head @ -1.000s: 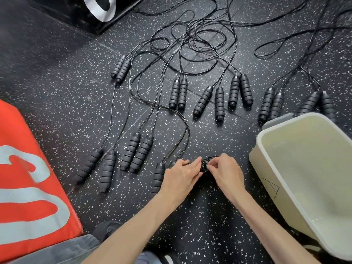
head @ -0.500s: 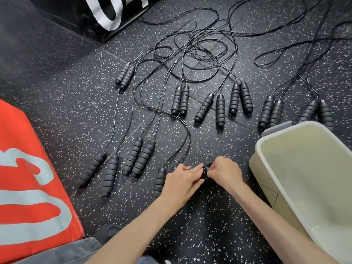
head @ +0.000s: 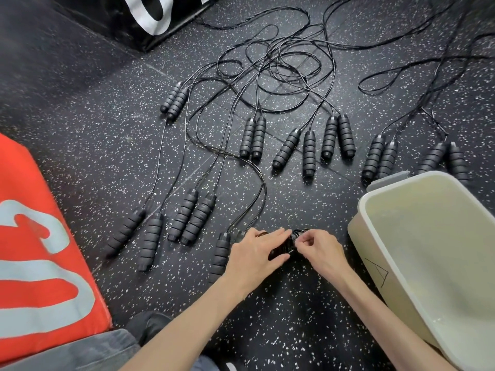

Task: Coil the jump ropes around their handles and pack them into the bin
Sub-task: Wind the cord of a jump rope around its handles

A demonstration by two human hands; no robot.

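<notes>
A coiled jump rope (head: 288, 243) is held low over the floor beside the empty bin (head: 434, 236), gripped by the left hand (head: 255, 254) and pinched by the right hand (head: 318, 250); its loose end apparently needs tucking before binning.

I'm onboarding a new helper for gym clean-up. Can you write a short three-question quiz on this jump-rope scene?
1. True or false: the cream plastic bin on the person's right already holds coiled ropes.
2. Multiple choice: the small black coiled rope bundle is held by A) the left hand alone, B) the right hand alone, C) both hands.
3. Fill in: the ribbed black foam handles on the speckled black rubber floor mostly lie in ____.

Key
1. False: no rope shows in the visible part of its interior.
2. C.
3. Pairs, with their thin black cords tangled beyond them.
</notes>
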